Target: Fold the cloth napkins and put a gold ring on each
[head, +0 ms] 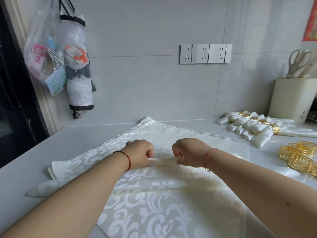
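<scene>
1. On a pale kitchen counter (82,134), a cream damask napkin (164,134) lies spread out, its near portion gathered into a narrow pleat at the centre.
2. Left hand (139,154) and right hand (189,152) each pinch that raised fold between curled fingers and thumb, close together.
3. At right rear, a row of finished napkins (247,126), folded and already wearing gold rings, lies near the wall.
4. Loose gold rings (298,156) wait in a pile beside the right forearm, well apart from the cloth being worked.
5. Judging by these, several napkins are done; this one is early in folding, unringed, and spare rings suggest more remain.
</scene>
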The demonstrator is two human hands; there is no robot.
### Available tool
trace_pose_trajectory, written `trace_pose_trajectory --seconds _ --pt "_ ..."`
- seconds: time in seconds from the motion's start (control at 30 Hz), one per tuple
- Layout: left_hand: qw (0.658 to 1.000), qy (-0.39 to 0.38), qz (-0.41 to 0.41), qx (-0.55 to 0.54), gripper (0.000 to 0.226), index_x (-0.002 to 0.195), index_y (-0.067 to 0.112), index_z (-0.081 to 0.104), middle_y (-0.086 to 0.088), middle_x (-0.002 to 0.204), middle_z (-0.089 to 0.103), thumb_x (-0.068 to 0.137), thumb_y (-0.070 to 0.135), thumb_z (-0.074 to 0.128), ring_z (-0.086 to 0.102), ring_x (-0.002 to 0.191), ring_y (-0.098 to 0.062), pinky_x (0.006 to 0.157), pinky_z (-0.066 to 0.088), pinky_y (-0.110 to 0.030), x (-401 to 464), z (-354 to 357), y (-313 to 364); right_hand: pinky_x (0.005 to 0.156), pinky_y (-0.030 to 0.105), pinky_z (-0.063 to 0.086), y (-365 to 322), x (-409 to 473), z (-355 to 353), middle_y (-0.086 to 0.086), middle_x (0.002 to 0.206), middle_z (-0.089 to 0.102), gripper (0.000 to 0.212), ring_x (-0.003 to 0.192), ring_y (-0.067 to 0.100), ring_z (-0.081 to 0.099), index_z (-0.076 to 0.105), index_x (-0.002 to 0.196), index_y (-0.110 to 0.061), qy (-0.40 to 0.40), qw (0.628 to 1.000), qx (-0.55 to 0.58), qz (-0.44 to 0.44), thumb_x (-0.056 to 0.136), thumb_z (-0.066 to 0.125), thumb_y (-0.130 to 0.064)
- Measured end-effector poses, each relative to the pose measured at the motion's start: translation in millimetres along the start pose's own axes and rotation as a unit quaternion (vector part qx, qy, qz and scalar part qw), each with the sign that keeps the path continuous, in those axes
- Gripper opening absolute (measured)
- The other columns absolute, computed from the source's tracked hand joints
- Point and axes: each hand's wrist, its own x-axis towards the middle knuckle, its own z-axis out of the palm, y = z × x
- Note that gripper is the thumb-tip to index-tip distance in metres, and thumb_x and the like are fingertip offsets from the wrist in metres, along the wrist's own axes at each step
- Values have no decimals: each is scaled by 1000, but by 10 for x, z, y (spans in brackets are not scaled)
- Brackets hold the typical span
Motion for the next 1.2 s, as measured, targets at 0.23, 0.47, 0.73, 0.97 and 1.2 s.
trace_pose_trajectory --seconds 0.23,0.47,0.73,0.97,1.2 --pt "999 -31 13 12 7 83 23 71 17 82 61 84 19 65 53 80 -2 81 33 -19 -128 -31 29 79 31 51 -6 -105 -23 -4 95 65 12 90 20 60 64 84 -27 -39 999 10 -1 79 56 -19" --pt "998 -39 -19 -34 27 60 24 61 11 66 60 81 36 73 54 63 -8 63 44 -22 -110 -20 -9 72 28 44 8 -135 -32 -4 96 64 17 84 16 55 61 91 -24 -34 997 72 9 84 67 -38" --pt "996 -54 -16 -65 29 102 26 66 13 92 61 77 31 80 61 89 -8 88 51 -27 -107 0 41 68 25 38 3 -151 -12 -8 86 57 22 80 15 52 65 100 -21 -49 994 92 24 86 65 -37" --pt "999 -8 21 -30 13 88 21 69 15 85 62 79 26 77 54 80 -3 77 33 -20 -207 -3 110 69 30 45 -89 -202 -27 -5 88 58 12 83 21 55 52 75 -28 6 1000 11 -19 81 63 -25" --pt "999 -19 30 0 9 87 26 72 9 97 66 81 20 75 54 94 -9 82 33 -17 -281 16 111 67 25 35 -149 -290 -30 -2 100 60 11 91 22 56 63 91 -21 7 998 -31 -56 82 59 -15"
